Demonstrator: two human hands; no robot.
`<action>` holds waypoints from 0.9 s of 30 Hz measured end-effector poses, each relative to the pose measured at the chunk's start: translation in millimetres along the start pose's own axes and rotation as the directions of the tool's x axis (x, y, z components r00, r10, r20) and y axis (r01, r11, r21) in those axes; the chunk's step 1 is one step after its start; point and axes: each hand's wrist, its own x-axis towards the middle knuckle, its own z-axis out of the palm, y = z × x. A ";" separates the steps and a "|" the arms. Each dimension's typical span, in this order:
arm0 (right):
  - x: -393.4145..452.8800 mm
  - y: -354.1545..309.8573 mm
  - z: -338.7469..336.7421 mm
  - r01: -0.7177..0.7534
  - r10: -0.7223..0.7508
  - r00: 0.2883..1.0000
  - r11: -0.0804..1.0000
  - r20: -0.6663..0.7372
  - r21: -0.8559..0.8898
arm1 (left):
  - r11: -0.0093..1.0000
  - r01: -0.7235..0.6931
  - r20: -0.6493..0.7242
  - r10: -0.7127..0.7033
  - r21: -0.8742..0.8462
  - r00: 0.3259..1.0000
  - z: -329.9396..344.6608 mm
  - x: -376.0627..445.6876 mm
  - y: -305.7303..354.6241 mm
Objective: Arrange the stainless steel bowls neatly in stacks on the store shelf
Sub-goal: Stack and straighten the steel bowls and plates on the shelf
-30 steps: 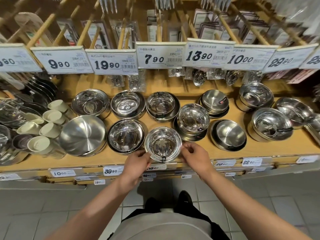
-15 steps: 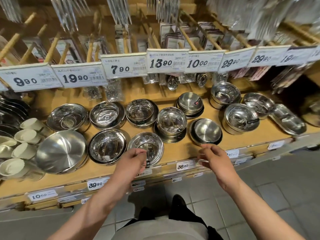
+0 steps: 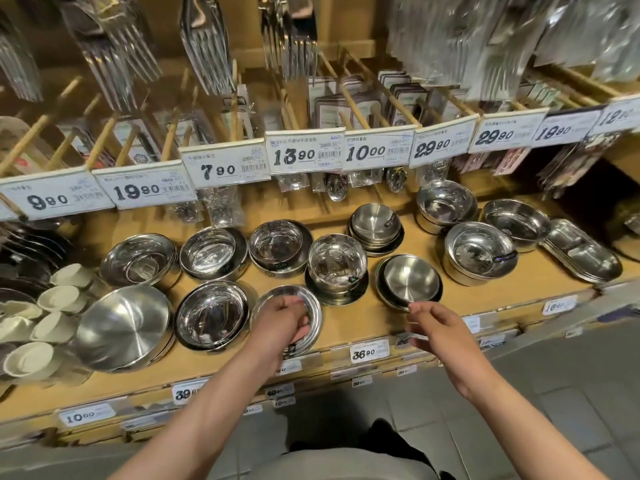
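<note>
Several stainless steel bowls stand in stacks on the wooden shelf (image 3: 356,318). My left hand (image 3: 282,322) lies over a small shiny bowl (image 3: 277,292) at the shelf's front, fingers curled over its near right rim. My right hand (image 3: 438,329) hovers with loose, spread fingers and holds nothing; its fingertips are at the near rim of a brushed bowl stack (image 3: 410,280). Between the two hands, further back, stands a taller stack of shiny bowls (image 3: 337,261). Left of the held bowl sit another shiny bowl (image 3: 211,315) and a large brushed bowl (image 3: 123,327).
More bowl stacks fill the back row (image 3: 211,252) and the right side (image 3: 479,251), with oblong steel trays (image 3: 581,251) at the far right. White cups (image 3: 59,296) lie at the left. Price cards (image 3: 228,171) and hanging cutlery overhang the shelf.
My right hand has let go of the small shiny bowl and moved right to the brushed bowl stack. My left hand has stayed on the bowl. The view has shifted to the right.
</note>
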 end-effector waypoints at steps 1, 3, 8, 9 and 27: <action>3.3 -1.0 -2.1 0.007 -0.007 1.000 1.000 0.003 -0.011 | 1.000 -0.004 -0.003 0.004 0.010 1.000 4.2 0.6 0.3; 12.1 -2.6 -6.6 0.018 -0.017 1.000 0.999 0.013 -0.026 | 1.000 -0.004 -0.016 0.004 0.012 1.000 11.8 1.7 0.8; 41.2 -13.4 -26.9 0.033 -0.032 0.999 0.999 0.027 -0.034 | 1.000 0.004 -0.085 -0.004 -0.010 0.996 28.8 4.9 4.4; 48.3 -15.8 -36.1 0.033 -0.033 0.999 0.999 0.021 -0.039 | 1.000 0.005 -0.112 -0.008 -0.031 0.994 34.5 5.5 5.1; 164.5 -47.4 -207.5 0.089 -0.164 0.957 0.952 -0.239 -0.293 | 0.999 0.051 -0.110 -0.051 -0.003 0.993 200.3 12.8 20.0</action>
